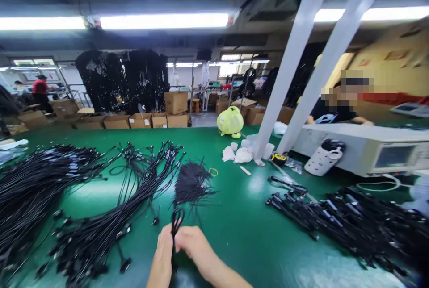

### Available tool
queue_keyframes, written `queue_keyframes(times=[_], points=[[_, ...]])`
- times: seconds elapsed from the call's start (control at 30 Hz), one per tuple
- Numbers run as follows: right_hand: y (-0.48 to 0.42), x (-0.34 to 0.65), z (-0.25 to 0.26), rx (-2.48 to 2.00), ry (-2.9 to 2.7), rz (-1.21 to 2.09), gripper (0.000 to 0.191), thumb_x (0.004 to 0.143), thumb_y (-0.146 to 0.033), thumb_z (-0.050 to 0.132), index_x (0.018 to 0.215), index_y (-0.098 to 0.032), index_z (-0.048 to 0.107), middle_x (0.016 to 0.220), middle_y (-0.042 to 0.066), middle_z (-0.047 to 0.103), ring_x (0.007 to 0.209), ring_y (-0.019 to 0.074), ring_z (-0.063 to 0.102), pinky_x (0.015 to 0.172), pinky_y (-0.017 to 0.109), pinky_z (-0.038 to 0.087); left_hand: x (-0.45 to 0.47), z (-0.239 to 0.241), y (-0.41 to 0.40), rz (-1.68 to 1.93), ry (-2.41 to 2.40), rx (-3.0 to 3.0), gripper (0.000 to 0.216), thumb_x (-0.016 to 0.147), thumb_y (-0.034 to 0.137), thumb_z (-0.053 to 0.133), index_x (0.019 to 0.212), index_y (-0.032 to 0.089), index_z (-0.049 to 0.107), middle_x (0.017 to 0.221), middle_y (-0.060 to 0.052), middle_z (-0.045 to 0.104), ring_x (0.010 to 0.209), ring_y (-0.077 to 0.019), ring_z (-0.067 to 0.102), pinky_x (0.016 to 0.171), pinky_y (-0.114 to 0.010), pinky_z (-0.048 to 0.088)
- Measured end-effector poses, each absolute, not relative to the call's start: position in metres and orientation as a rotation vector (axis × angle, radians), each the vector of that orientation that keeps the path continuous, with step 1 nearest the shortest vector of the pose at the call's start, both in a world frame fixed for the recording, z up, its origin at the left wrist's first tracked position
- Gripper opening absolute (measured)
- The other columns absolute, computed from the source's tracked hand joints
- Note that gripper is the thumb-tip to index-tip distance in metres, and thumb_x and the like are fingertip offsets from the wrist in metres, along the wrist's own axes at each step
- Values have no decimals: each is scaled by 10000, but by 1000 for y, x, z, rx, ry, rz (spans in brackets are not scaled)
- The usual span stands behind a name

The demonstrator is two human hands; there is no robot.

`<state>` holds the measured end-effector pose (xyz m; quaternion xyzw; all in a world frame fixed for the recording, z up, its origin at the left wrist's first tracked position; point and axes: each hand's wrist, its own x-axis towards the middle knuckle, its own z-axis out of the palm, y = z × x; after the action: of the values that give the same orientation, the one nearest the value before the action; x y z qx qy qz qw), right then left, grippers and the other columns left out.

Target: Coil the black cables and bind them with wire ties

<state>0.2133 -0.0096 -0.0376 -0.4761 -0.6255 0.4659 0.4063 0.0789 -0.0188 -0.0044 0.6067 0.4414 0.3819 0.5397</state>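
Near the front edge of the green table, my left hand [164,245] is closed around a black cable [176,219] folded into upright loops. My right hand [193,240] presses against the same cable from the other side, fingers curled and pinching. Its lower end hangs below my hands. Just beyond lies a pile of thin black strips, which look like ties [191,183]. A spread bundle of black cables [134,205] with connectors lies to the left of my hands. Folded black cables [348,221] are heaped at the right.
Another cable heap [43,176] covers the far left. A yellow ring [213,172], green plush toy [230,121], tape measure [279,159] and white cup [322,160] stand or lie further back. White posts [290,69] rise beside a boxy instrument [362,145]; a person sits behind it.
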Motion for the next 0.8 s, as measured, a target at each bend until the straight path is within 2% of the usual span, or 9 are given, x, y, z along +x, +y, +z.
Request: queue_keyframes(times=[0.1, 0.23, 0.3, 0.4, 0.5, 0.57, 0.63, 0.73, 0.8], points=[[-23, 221, -23, -1056, -1239, 1600, 356, 751, -512, 499, 601, -205, 397, 488, -90, 256, 392, 44, 125, 375, 202, 150, 67, -4, -21, 1025, 960, 1620, 321, 898, 402, 495, 1068, 236, 711, 1175, -92, 592, 1188, -278, 469, 1062, -432, 345], [-26, 242, -19, -1074, -1108, 1646, 357, 709, -481, 616, 593, -174, 476, 534, -53, 374, 435, 47, 206, 414, 201, 165, 56, -7, -32, 678, 869, 2005, 358, 878, 164, 416, 867, 267, 759, 1003, -70, 570, 1027, -223, 465, 993, -404, 343], [-28, 250, -18, -1130, -1197, 1452, 327, 757, -445, 617, 611, -169, 522, 595, -21, 446, 510, 75, 333, 481, 209, 267, 57, -17, -35, 549, 918, 1994, 355, 855, 144, 415, 840, 247, 754, 936, -61, 541, 951, -208, 460, 951, -394, 353], [-43, 245, -10, -1051, -1721, 1006, 312, 893, -378, 486, 659, -182, 552, 691, 26, 556, 679, 136, 489, 642, 252, 375, 60, -34, -31, 569, 991, 1660, 264, 866, 254, 474, 910, 183, 724, 865, -49, 527, 847, -184, 468, 840, -334, 394], [-63, 227, -7, -799, -2181, 822, 356, 959, -291, 358, 675, -181, 541, 666, 25, 565, 629, 129, 476, 600, 252, 342, 62, -37, -20, 680, 1016, 1286, 293, 854, 380, 548, 969, 151, 690, 740, -2, 476, 653, -122, 398, 649, -250, 359], [-69, 216, -13, -724, -2336, 773, 332, 948, -254, 374, 680, -172, 551, 652, 18, 562, 587, 119, 449, 558, 249, 299, 61, -27, -15, 691, 980, 1172, 338, 854, 424, 560, 1014, 148, 672, 661, 35, 396, 571, -95, 315, 569, -228, 296], [-65, 213, -24, -759, -2378, 815, 283, 913, -225, 420, 680, -164, 570, 655, 17, 575, 579, 115, 453, 548, 243, 289, 59, -9, -13, 658, 896, 1227, 367, 844, 440, 588, 1065, 156, 661, 666, 37, 398, 582, -93, 333, 575, -223, 300], [-46, 222, -38, -922, -2216, 1032, 269, 880, -200, 438, 654, -162, 578, 646, 15, 588, 594, 115, 492, 565, 227, 328, 59, 15, -20, 522, 724, 1539, 345, 780, 399, 692, 1052, 186, 684, 821, -15, 539, 731, -126, 465, 696, -245, 384], [-35, 234, -37, -1030, -2060, 1078, 302, 898, -230, 433, 636, -164, 569, 633, 10, 578, 608, 115, 510, 593, 224, 355, 59, 15, -27, 402, 649, 1677, 285, 804, 395, 675, 999, 189, 703, 884, -45, 604, 805, -151, 517, 766, -269, 414]])
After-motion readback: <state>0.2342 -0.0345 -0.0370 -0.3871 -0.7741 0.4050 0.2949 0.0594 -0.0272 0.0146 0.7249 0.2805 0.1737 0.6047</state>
